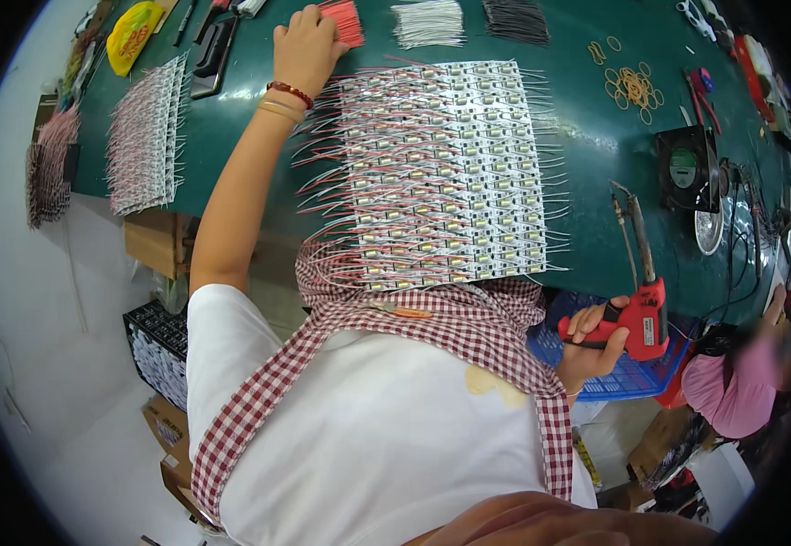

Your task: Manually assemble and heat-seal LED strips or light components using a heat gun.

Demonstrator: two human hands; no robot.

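My left hand (306,45) reaches across to the far side of the table, its curled fingers at the left edge of a bundle of short red wires (344,24). Its fingertips are partly hidden, so what they pinch does not show. In my right hand (593,348) is a red trigger soldering gun (645,320), its metal tip and thin feed tube pointing away over the table edge. Between my arms lies a large panel of white LED circuit boards (450,173). Red and white wires stick out along its left side, and shorter pale ones along its right.
Bundles of white wires (428,23) and black wires (516,20) lie beyond the panel. Rubber bands (634,87), a small black fan (688,168) and pliers (703,96) are on the right. Wired boards (147,136) and a phone (214,56) lie left. A person in pink (732,387) sits nearby.
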